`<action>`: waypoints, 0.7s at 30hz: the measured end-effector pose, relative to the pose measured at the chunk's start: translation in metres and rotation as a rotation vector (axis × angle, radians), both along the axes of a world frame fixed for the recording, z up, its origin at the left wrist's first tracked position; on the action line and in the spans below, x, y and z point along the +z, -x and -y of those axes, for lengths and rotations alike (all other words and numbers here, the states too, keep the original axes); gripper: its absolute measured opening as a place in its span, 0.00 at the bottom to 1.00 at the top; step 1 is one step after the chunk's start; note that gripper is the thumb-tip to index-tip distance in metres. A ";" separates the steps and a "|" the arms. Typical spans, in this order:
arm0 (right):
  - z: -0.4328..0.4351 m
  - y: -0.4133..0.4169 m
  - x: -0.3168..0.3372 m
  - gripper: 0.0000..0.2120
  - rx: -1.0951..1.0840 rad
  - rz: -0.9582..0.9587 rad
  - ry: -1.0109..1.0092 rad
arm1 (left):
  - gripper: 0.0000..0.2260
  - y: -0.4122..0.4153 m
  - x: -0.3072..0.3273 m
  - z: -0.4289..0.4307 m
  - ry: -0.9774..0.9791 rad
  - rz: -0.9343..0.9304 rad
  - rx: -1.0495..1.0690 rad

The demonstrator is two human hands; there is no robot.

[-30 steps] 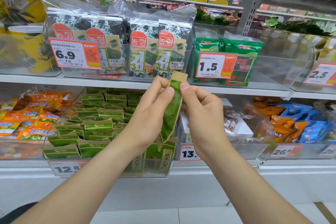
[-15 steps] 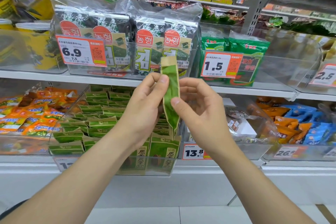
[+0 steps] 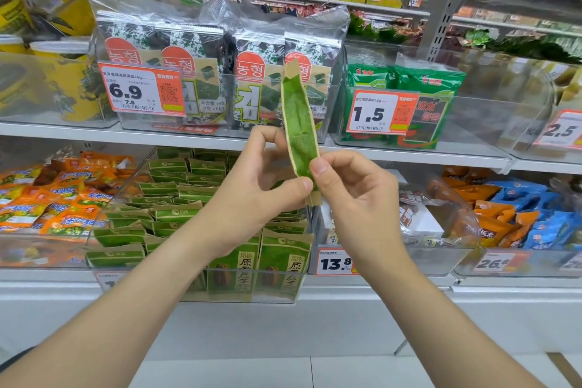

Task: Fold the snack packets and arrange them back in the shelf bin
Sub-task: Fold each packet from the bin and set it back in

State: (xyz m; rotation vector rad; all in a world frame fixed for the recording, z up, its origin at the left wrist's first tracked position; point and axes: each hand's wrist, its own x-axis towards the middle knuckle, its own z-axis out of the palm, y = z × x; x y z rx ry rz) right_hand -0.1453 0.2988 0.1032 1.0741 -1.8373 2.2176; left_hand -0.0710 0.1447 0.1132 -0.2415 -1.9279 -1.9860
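Observation:
A green snack packet (image 3: 297, 116) with tan edges, folded lengthwise into a narrow strip, stands upright in front of the shelves. My left hand (image 3: 258, 195) pinches its lower end between thumb and fingers. My right hand (image 3: 356, 198) pinches the same lower part from the right, thumb on the front. Below and behind my hands stands a clear shelf bin (image 3: 195, 294) holding several matching green packets (image 3: 170, 195), some lying flat, some upright at its front.
An upper shelf (image 3: 94, 135) carries bins of seaweed packs (image 3: 201, 72) with orange price tags. Left of the green bin lie orange snack packets (image 3: 47, 198); at the right sit a bin with white items (image 3: 419, 217) and orange and blue packets (image 3: 519, 211).
Both hands slid down the packet from its top to its lower end. The packet now stands higher, and its top pokes up in front of the seaweed packs.

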 end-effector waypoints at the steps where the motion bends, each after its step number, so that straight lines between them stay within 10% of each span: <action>1: 0.000 0.000 0.001 0.03 -0.009 0.013 0.007 | 0.20 -0.001 0.001 0.001 0.012 -0.007 -0.006; 21: -0.007 0.006 0.005 0.13 -0.059 0.060 -0.090 | 0.11 0.000 0.000 -0.003 0.033 -0.084 0.265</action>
